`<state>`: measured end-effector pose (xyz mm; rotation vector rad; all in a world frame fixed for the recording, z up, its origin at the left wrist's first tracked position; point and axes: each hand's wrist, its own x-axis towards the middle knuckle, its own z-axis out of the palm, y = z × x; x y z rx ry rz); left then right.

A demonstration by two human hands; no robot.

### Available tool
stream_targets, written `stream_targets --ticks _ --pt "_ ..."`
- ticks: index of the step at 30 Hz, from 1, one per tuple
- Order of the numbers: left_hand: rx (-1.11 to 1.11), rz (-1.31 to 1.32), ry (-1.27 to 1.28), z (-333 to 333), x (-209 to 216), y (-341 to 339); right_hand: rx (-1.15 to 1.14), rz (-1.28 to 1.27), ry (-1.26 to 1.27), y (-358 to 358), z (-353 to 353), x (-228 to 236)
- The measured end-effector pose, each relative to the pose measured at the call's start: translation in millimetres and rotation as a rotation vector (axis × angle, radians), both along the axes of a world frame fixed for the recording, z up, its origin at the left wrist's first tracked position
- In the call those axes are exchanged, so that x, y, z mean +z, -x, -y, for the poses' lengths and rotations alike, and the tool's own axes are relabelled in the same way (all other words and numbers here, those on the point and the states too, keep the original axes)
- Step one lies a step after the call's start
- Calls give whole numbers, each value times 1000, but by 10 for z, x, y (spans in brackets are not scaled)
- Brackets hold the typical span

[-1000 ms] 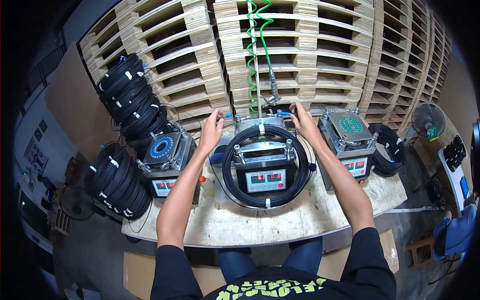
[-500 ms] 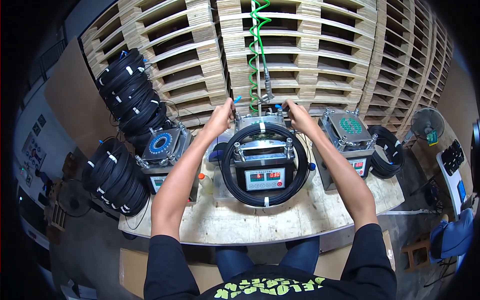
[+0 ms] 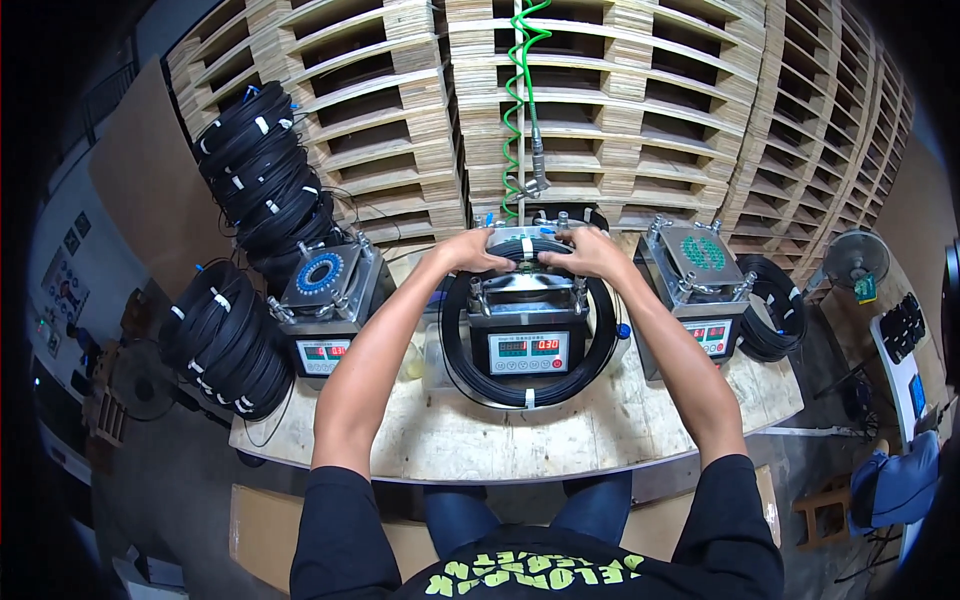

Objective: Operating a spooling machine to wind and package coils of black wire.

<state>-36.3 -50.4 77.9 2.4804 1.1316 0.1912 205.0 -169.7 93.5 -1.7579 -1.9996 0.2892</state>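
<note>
Holding top of black cable coil [image 3: 456, 330] with left hand [image 3: 470, 250] and right hand [image 3: 588, 251]; already tied by white bands [image 3: 530, 398], not yet clear of machine [image 3: 528, 351] below grip.

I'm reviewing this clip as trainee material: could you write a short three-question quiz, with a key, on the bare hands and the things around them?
1. True or false: the left hand and the right hand are both at the upper part of the round black cable coil with white bands.

2. What hangs in front of the stacked pale wooden pallets?
A) a red rope
B) a green plastic-looking hose
C) a white curtain

3. Fill in the number: ____ lit rectangular digital displays stand above the pale wooden table.

Key: 1 true; 2 B; 3 three.
</note>
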Motion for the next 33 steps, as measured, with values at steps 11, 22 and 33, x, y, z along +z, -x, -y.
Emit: stream_targets --ticks 11,22,33 --pt "146 -32 -239 311 -129 -266 -162 -73 -74 -229 -191 -514" --pt "6 196 -245 667 487 139 32 -185 -167 -27 274 269" --pt "7 295 302 1529 50 382 96 -231 -178 210 1232 -344"
